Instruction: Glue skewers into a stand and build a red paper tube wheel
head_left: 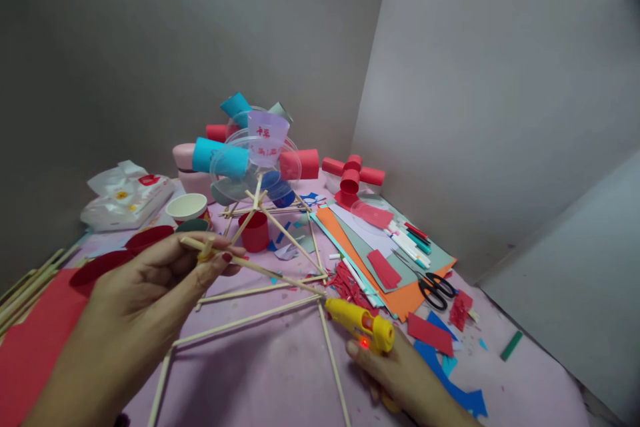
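Observation:
My left hand (165, 287) pinches a wooden stick frame (270, 273) near a joint where sticks cross, bound with something yellowish. My right hand (395, 367) is wrapped round a yellow hot glue gun (357, 320) with a small red light lit. Its nozzle is at or very near the corner where several sticks meet; whether it touches I cannot tell. Behind the frame stands a wheel-like model (255, 160) of clear plastic discs with blue, red and lilac paper cups, on a stick stand (257, 200).
Scissors (435, 288), markers (410, 243) and coloured paper sheets (330, 227) lie to the right among paper scraps. Red rolled-paper pieces (353, 173) stand at the back. A tissue pack (127, 197), a paper cup (187, 207) and loose sticks (35, 287) are on the left.

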Demonstrator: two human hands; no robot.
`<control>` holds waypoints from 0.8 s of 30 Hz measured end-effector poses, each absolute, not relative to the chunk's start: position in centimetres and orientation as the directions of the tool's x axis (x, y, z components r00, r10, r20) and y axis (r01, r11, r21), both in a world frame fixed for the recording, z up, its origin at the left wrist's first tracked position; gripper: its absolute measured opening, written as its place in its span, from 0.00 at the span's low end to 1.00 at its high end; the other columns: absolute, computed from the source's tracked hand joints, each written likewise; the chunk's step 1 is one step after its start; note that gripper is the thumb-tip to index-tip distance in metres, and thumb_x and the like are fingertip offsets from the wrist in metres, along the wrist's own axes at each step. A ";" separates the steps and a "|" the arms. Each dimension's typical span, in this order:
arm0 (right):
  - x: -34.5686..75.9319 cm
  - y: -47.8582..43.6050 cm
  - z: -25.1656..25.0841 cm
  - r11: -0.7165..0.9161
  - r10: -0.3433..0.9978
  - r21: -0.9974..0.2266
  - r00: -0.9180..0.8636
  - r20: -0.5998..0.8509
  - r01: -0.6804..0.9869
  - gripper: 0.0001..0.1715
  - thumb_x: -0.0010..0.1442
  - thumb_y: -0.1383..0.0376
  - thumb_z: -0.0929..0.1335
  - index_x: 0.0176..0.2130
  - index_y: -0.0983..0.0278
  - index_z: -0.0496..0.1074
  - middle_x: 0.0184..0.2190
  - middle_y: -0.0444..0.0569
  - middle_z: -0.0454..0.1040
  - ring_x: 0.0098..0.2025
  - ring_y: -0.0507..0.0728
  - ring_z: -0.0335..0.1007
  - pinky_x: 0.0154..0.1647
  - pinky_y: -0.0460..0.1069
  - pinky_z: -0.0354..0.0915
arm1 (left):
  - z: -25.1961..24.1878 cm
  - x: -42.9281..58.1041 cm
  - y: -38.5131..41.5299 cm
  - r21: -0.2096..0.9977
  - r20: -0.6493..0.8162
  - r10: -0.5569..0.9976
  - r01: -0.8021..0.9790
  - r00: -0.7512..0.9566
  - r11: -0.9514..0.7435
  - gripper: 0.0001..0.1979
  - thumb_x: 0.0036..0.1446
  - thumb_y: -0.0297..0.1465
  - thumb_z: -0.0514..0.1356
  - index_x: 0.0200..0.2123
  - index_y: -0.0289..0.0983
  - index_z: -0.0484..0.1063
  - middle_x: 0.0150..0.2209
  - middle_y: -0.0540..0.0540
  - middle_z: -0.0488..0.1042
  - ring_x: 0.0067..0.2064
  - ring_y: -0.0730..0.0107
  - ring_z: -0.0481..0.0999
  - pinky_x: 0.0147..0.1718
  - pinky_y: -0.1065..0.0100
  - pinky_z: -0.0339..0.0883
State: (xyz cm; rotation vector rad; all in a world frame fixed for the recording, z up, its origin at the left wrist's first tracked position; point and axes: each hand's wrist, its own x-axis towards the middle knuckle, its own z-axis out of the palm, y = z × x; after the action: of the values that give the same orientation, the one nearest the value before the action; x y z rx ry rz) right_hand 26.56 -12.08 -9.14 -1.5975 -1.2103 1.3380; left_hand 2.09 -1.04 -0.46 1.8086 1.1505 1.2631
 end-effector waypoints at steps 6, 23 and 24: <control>26.7 -12.2 -9.1 -0.304 0.952 -0.931 0.025 -0.306 0.203 0.30 0.53 0.50 0.65 0.47 0.69 0.69 0.13 0.35 0.57 0.13 0.46 0.53 0.14 0.41 0.53 | -0.1 2.5 -1.4 0.852 0.410 0.898 0.282 0.162 -0.440 0.08 0.50 0.40 0.62 0.32 0.43 0.74 0.35 0.50 0.76 0.40 0.71 0.76 0.35 0.76 0.73; 26.9 -12.1 -9.6 -0.292 0.956 -0.935 0.028 -0.293 0.203 0.29 0.54 0.52 0.66 0.49 0.69 0.69 0.13 0.35 0.58 0.13 0.46 0.53 0.13 0.41 0.52 | -0.1 2.3 -1.3 0.837 0.421 0.887 0.296 0.189 -0.460 0.08 0.51 0.39 0.62 0.33 0.44 0.74 0.37 0.52 0.76 0.39 0.75 0.76 0.34 0.81 0.72; 27.0 -12.1 -9.7 -0.283 0.959 -0.939 0.028 -0.283 0.197 0.29 0.54 0.53 0.66 0.49 0.69 0.69 0.13 0.35 0.58 0.13 0.46 0.53 0.13 0.41 0.52 | -0.2 2.3 -1.2 0.832 0.431 0.883 0.296 0.186 -0.469 0.08 0.50 0.39 0.62 0.33 0.44 0.74 0.37 0.51 0.76 0.39 0.75 0.76 0.34 0.81 0.72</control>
State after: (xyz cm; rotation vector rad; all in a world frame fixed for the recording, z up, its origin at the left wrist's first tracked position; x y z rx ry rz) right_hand 26.97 -12.12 -9.73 -1.5748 -1.2071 1.3199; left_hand 2.27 -1.24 -0.15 1.8753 1.1030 1.2806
